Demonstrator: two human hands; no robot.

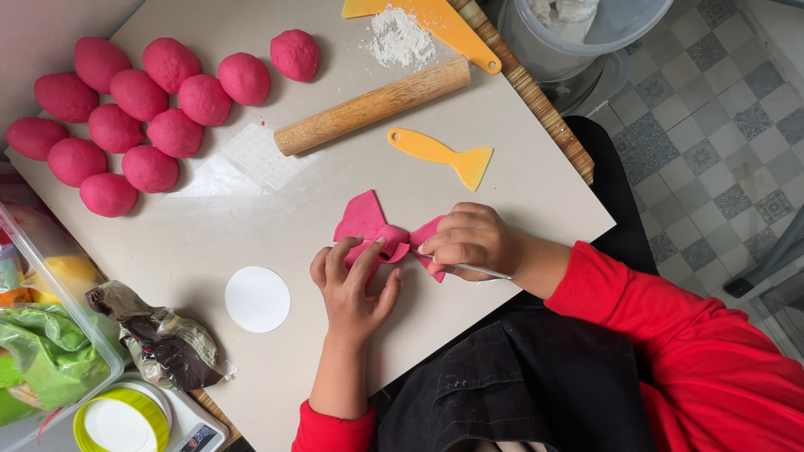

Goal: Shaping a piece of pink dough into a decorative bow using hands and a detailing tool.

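Head view: centre of frame, pink dough bow (377,232) lies on the pale board (209,243). Left hand (353,285) spread, fingertips pressing the bow. Right hand (471,241) closed around a thin metal tool (473,269), touching the bow's right side. Upper left: 13 pink dough balls (138,105). Wooden rolling pin (373,105) and yellow scraper (444,155) above the hands.
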